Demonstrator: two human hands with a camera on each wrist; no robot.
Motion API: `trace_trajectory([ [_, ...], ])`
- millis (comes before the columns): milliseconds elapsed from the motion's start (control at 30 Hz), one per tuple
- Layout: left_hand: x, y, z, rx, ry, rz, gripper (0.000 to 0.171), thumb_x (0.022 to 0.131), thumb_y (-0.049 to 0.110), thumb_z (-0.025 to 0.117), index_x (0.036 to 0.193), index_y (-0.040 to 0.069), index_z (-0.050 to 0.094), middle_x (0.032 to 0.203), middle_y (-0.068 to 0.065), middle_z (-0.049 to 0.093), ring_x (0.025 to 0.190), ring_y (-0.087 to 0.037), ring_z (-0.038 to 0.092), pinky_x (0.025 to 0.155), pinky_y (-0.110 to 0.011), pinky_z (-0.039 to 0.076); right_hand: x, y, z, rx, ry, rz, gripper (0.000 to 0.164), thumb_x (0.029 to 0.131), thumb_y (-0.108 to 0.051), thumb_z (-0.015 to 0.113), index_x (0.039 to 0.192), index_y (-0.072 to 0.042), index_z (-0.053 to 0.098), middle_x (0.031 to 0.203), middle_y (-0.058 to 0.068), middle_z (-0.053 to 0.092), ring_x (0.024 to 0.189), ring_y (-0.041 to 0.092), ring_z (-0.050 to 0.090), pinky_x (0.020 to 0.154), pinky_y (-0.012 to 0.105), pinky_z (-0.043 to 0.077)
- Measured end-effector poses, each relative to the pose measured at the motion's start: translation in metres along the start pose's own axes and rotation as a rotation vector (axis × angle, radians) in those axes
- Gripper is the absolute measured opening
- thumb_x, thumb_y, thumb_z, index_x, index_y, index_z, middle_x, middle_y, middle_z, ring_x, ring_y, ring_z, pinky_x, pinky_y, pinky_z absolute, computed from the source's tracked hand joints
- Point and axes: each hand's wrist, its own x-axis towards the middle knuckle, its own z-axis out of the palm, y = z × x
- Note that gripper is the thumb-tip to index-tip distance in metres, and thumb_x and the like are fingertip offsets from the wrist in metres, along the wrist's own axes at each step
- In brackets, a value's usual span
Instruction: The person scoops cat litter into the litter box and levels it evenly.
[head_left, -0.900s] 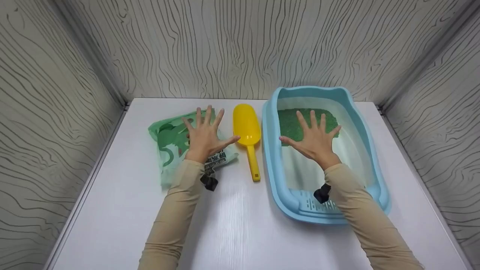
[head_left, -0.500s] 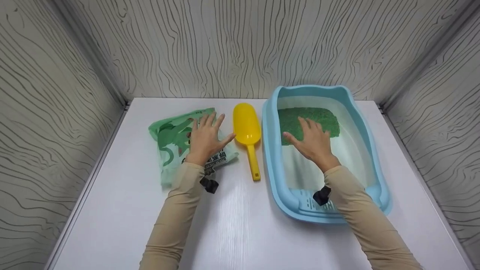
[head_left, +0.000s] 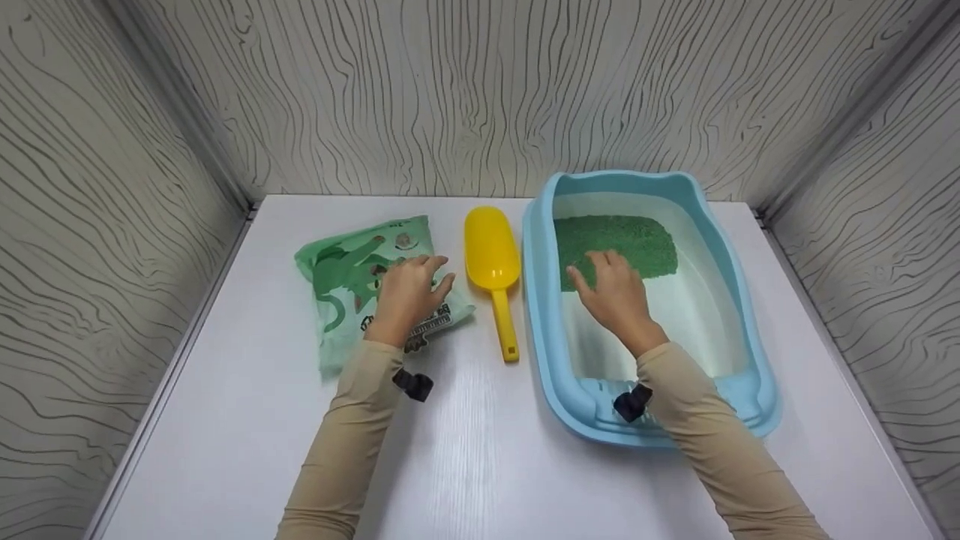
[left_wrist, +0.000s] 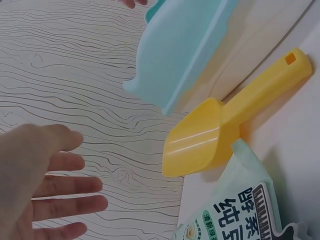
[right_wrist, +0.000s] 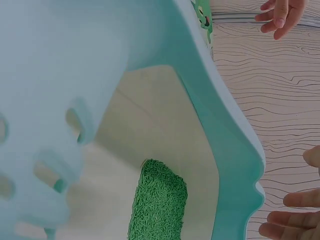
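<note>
My left hand (head_left: 405,296) hovers over a green plastic bag (head_left: 341,289) printed with a cat, its fingers loosely bent around nothing. In the left wrist view the left hand (left_wrist: 55,192) shows apart from the bag and the scoop. My right hand (head_left: 619,300) is above the light blue litter box (head_left: 538,330), fingers relaxed and holding nothing. Green pellet litter (head_left: 652,244) forms a patch at the far end of the box. Between bag and box lies a yellow scoop (head_left: 491,251), handle toward me.
The white table (head_left: 465,465) bears all these things. Wood-patterned panels (head_left: 450,97) rise behind and on both sides. A slotted step (right_wrist: 55,165) forms the near end of the litter box, and its walls stand high at the far end.
Both hands had fingers spread wide; these have drawn together and bent. The hands have come slightly toward me. Bag, scoop and litter box have stayed in place.
</note>
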Motion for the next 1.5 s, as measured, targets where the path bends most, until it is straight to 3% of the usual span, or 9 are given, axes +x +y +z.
trace_trajectory([
  [167, -0.012, -0.003, 0.005, -0.027, 0.035, 0.017, 0.023, 0.088, 0.023, 0.067, 0.102, 0.006, 0.073, 0.094, -0.012, 0.076, 0.067, -0.027, 0.069, 0.058, -0.038, 0.058, -0.005, -0.010, 0.000, 0.054, -0.007, 0.013, 0.049, 0.096, -0.033, 0.055, 0.126, 0.006, 0.055, 0.123, 0.028, 0.060, 0.111, 0.042, 0.060, 0.091, 0.055, 0.051],
  [500, -0.033, -0.011, 0.014, -0.099, 0.035, 0.007, 0.016, 0.086, 0.015, 0.069, 0.097, 0.003, 0.073, 0.089, -0.012, 0.076, 0.067, -0.026, 0.070, 0.059, -0.037, 0.057, -0.010, -0.025, 0.009, 0.119, -0.001, -0.007, 0.038, 0.095, -0.029, 0.058, 0.115, 0.004, 0.061, 0.095, 0.019, 0.066, 0.084, 0.031, 0.064, 0.074, 0.044, 0.055],
  [700, -0.045, -0.013, 0.020, -0.139, -0.014, -0.056, 0.016, 0.086, 0.014, 0.068, 0.097, 0.003, 0.072, 0.086, -0.011, 0.075, 0.071, -0.024, 0.070, 0.060, -0.036, 0.057, -0.012, -0.033, 0.017, 0.152, 0.035, -0.045, 0.030, 0.093, -0.023, 0.062, 0.108, 0.004, 0.064, 0.087, 0.016, 0.065, 0.077, 0.027, 0.060, 0.070, 0.040, 0.054],
  [1100, -0.062, -0.019, 0.034, -0.210, -0.125, -0.148, 0.018, 0.087, 0.013, 0.067, 0.100, 0.001, 0.071, 0.095, -0.015, 0.074, 0.087, -0.029, 0.070, 0.076, -0.041, 0.057, -0.011, -0.052, 0.035, 0.236, -0.022, -0.055, 0.024, 0.091, -0.015, 0.063, 0.106, 0.004, 0.065, 0.087, 0.016, 0.066, 0.078, 0.026, 0.063, 0.070, 0.039, 0.056],
  [1267, -0.069, -0.019, 0.043, -0.253, -0.158, -0.206, 0.015, 0.087, 0.013, 0.067, 0.097, 0.002, 0.071, 0.093, -0.013, 0.074, 0.085, -0.025, 0.069, 0.076, -0.038, 0.057, -0.012, -0.061, 0.044, 0.269, -0.062, -0.036, 0.022, 0.091, -0.014, 0.063, 0.105, 0.003, 0.066, 0.086, 0.014, 0.066, 0.076, 0.023, 0.061, 0.068, 0.035, 0.055],
  [1500, -0.085, -0.019, 0.056, -0.249, -0.201, -0.257, 0.010, 0.086, 0.013, 0.067, 0.089, 0.005, 0.071, 0.082, -0.008, 0.071, 0.071, -0.016, 0.061, 0.063, -0.033, 0.052, -0.012, -0.071, 0.058, 0.290, -0.122, -0.008, 0.022, 0.092, -0.015, 0.062, 0.105, 0.002, 0.064, 0.087, 0.013, 0.065, 0.077, 0.022, 0.059, 0.070, 0.034, 0.054],
])
